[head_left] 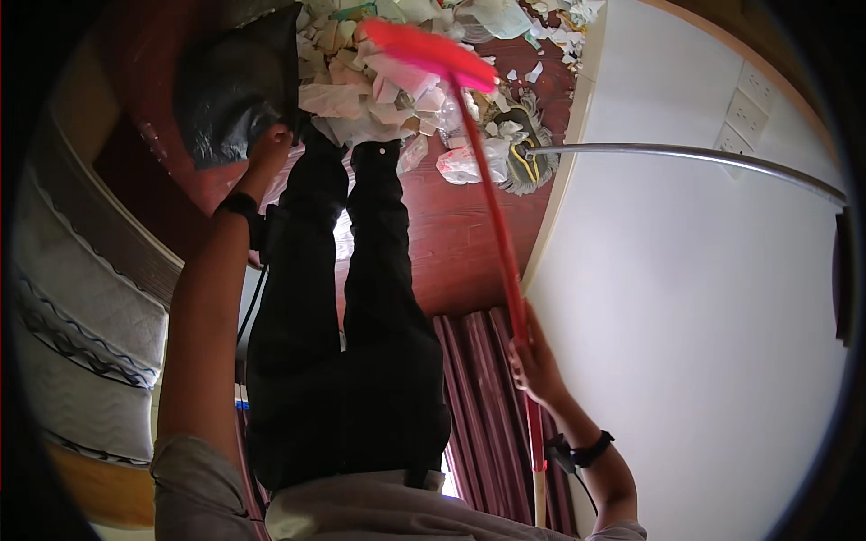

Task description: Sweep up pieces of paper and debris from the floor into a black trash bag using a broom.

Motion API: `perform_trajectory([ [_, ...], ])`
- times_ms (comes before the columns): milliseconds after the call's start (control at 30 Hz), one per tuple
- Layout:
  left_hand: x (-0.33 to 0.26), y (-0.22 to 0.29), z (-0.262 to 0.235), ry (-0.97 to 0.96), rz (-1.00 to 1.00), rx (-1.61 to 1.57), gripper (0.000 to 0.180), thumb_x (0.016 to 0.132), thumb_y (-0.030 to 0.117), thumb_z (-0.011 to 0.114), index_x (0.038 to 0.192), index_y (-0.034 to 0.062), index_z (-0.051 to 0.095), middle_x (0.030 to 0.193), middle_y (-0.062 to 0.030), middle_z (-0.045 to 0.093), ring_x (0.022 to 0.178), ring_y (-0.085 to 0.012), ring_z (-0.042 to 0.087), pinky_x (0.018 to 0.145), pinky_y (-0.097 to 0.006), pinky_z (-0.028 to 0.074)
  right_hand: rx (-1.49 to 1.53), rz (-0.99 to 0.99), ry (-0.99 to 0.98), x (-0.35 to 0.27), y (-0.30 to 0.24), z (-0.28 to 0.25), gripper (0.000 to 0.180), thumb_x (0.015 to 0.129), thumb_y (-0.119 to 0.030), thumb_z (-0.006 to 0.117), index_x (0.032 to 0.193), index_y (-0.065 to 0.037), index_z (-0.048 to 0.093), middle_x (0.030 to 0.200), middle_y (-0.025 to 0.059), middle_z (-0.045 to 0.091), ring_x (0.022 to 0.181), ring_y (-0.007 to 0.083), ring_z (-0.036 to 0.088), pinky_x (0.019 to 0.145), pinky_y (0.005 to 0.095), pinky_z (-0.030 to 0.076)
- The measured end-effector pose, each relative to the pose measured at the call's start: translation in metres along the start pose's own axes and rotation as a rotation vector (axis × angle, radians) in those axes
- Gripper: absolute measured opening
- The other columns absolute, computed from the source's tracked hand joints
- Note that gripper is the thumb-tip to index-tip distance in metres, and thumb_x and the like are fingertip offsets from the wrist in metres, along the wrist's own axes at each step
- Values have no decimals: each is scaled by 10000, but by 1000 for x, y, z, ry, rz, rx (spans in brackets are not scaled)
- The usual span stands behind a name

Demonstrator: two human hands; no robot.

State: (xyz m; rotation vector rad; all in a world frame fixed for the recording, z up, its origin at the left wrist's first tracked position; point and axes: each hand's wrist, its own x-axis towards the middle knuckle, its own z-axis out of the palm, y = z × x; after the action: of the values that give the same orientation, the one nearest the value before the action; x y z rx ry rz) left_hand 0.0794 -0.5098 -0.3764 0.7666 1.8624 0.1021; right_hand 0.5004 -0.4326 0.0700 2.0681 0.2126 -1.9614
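My right hand [534, 362] is wrapped around the red broom [488, 194], nearer me than the litter pile [336, 101]; from my grip the broom runs forward to its head over the pile. My left hand [270, 146] pinches the black bag [236, 90], just left of the pile.

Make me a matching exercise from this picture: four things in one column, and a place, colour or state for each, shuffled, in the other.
Things:
1. Broom
2. Curtain
3. Black plastic bag
4. Mop

Descriptions:
A. Gripped by the left hand
B. Grey-fringed, with a silvery pole
C. Held in the right hand
D. Maroon, hanging in folds

Pairs: 1-C, 2-D, 3-A, 4-B
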Motion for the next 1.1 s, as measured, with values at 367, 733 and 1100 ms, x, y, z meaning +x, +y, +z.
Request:
perform_trajectory([
  [367, -4, 43, -5, -42, 80, 127, 304, 840, 296, 566, 1013, 47, 591, 937, -146, 653, 877, -287, 634, 754, -359, 486, 96, -151, 284, 138, 15, -28, 615, 941, -174, 398, 1444, -192, 46, 581, 3, 400, 420, 87, 409, 352, 237, 379],
  [733, -2, -2, 0, 123, 72, 48, 367, 838, 376, 553, 1029, 66, 604, 938, -143, 655, 902, -306, 624, 769, -384, 477, 313, -290, 281, 125, 42, -11, 563, 946, -166, 380, 1438, -146, 107, 550, -7, 386, 387, 76, 379, 333, 219, 349],
  [1100, 11, -33, -2, 229, 51, 84, 349, 837, 310, 577, 1036, 24, 595, 963, -133, 642, 893, -280, 617, 783, -357, 481, 226, -394, 353, 113, 80, -44, 521, 960, -157, 370, 1439, -134, 166, 531, -27, 368, 382, 48, 346, 335, 195, 326],
])
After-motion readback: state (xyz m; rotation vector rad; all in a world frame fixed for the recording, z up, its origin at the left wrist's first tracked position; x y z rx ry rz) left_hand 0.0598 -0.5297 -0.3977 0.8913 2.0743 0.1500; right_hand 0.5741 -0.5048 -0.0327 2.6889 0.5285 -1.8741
